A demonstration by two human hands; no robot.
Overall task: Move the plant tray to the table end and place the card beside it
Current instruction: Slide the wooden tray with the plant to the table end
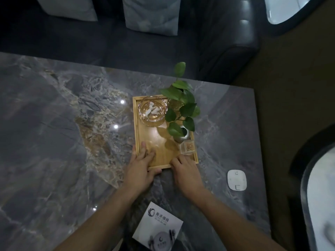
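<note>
A wooden plant tray (137, 131) lies on the grey marble table (54, 133), toward its right end. It carries a glass ashtray (152, 110), a leafy green plant in a small pot (182, 105) and a small clear box (188, 147). My left hand (143, 166) grips the tray's near left corner, fingers inside and thumb under the near rim. On the near right part of the rim rests my right hand (184, 172), fingers curled over it. A white printed card (157, 227) lies flat on the table close to me, between my forearms.
A white rounded-square device (237, 179) lies on the table right of my right hand. The table's right edge runs near it. A dark sofa with grey cushions (150, 13) stands beyond the far edge. A white-topped piece of furniture (320, 196) is at the right.
</note>
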